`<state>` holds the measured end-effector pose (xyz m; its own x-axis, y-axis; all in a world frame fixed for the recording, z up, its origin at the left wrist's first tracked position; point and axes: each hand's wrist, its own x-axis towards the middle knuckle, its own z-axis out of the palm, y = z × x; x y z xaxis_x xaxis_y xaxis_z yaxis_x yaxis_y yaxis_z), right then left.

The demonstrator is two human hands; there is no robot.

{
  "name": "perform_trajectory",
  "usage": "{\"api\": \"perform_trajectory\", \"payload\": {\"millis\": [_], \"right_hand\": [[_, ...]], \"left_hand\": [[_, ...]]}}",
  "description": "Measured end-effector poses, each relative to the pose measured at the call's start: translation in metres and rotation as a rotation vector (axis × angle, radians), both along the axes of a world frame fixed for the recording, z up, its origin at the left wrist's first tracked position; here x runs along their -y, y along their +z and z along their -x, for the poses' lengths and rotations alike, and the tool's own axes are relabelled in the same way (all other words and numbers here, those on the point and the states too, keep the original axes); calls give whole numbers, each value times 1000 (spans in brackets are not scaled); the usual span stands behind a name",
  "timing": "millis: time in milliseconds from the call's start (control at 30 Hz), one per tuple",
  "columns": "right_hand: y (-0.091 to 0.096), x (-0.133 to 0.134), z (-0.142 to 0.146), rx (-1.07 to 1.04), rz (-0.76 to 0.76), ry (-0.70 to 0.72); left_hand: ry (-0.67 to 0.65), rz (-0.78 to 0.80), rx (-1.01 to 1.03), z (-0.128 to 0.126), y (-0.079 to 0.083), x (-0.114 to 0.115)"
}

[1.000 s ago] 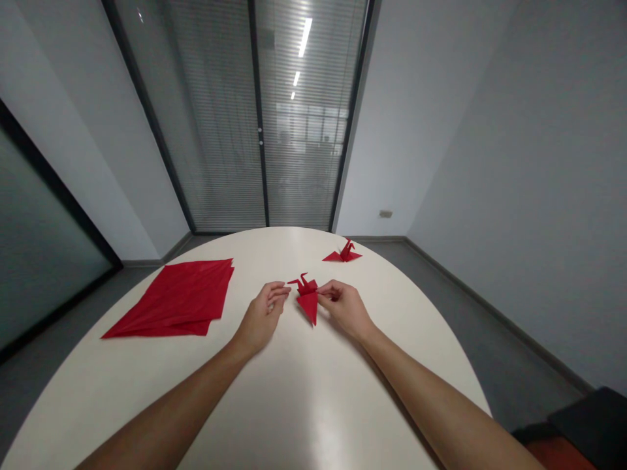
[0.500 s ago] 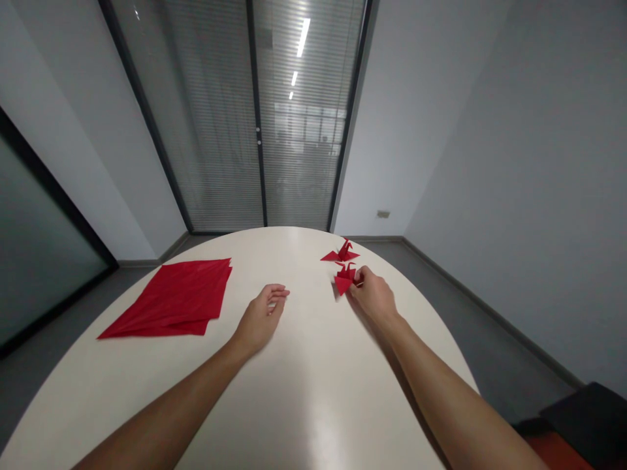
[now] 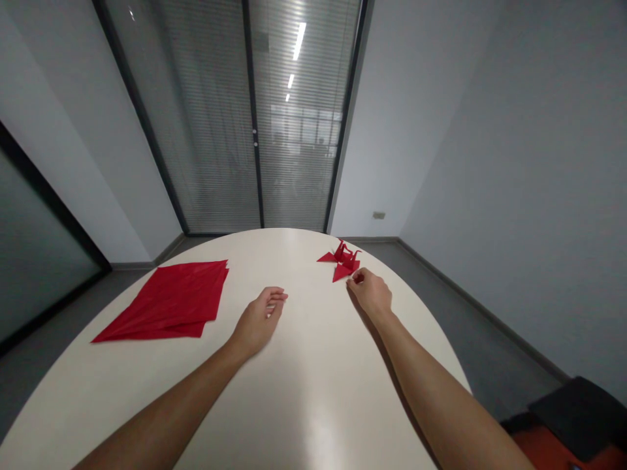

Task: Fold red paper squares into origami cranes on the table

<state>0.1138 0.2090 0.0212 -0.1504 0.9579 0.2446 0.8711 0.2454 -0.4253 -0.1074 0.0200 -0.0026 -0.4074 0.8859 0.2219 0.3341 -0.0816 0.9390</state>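
Observation:
Two red folded paper cranes stand close together near the far right edge of the round table. The front paper crane [image 3: 345, 267] overlaps the rear paper crane [image 3: 327, 257] from my view, and whether they touch I cannot tell. Just to the right of the front crane is my right hand [image 3: 372, 292], its fingers loosely curled with the thumb apart, no longer around the paper. My left hand [image 3: 258, 320] rests over the middle of the table, fingers relaxed and holding nothing. Further left lies a stack of red paper sheets [image 3: 171, 297], its edges slightly fanned.
The white round table [image 3: 294, 391] fills the lower view. Beyond it stand a glass partition with blinds [image 3: 210, 130] and grey walls. A black and red chair [image 3: 578, 418] is at the lower right, off the table.
The front crane has moved away from me, up against the rear one, and my right hand has let go of it. My left hand has stayed nearly still. The view has shifted slightly.

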Motion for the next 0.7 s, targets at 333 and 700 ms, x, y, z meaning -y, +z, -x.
{"api": "perform_trajectory", "payload": {"millis": [333, 700], "right_hand": [[-13, -8, 1, -73, -152, 273], [-18, -5, 9, -27, -167, 422]], "left_hand": [[-1, 8, -1, 0, 2, 0], [-8, -2, -22, 2, 1, 0]]}}
